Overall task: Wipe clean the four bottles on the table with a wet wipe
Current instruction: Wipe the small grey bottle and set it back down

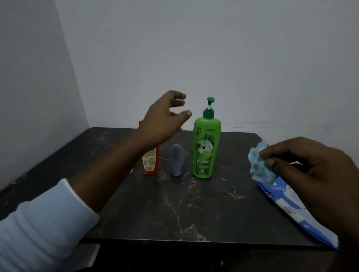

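From my seat I see three bottles standing upright in a row across the table [191, 209], closer to its far edge than to the near one. The red bottle [151, 161] is on the left end, a small grey bottle [176, 160] stands just beside it in the middle, and the tall green pump bottle [206, 149] is on the right end; none of them touch. My left hand [165, 118] hovers in the air above the red bottle, fingers loosely curled and apart from the thumb, holding nothing; the wrist covers the top of the red bottle, so I cannot tell what its cap looks like. A pale blue sleeve [34, 222] covers that forearm near the table's near left corner. My right hand [318, 174] is up over the right edge, thumb and fingertips pinching a crumpled blue wet wipe [258, 167], which hangs clear of the bottles. Under that hand a blue and white pack of wipes [291, 206] lies flat along the right edge, reaching to the near right corner.
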A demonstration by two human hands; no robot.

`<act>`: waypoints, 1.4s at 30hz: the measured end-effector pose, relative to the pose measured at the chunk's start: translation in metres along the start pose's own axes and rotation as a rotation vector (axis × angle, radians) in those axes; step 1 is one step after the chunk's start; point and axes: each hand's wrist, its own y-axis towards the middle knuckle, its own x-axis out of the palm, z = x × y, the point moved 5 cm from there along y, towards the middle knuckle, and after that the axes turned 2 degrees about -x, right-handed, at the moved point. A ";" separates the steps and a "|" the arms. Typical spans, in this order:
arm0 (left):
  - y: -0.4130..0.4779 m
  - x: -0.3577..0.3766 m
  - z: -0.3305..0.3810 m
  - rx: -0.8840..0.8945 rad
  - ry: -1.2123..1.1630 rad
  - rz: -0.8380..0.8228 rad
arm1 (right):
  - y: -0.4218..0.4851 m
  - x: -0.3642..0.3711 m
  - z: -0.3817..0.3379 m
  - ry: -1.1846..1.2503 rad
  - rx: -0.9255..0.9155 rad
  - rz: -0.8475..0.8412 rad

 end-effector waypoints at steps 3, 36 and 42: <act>-0.026 0.011 -0.016 0.016 0.278 -0.030 | 0.000 0.003 -0.002 0.007 0.005 -0.006; -0.055 0.069 -0.114 -0.225 0.420 -0.071 | 0.002 0.013 -0.006 0.038 -0.018 -0.043; -0.079 0.047 -0.067 -0.180 0.364 -0.096 | 0.003 0.013 -0.007 0.032 -0.034 -0.024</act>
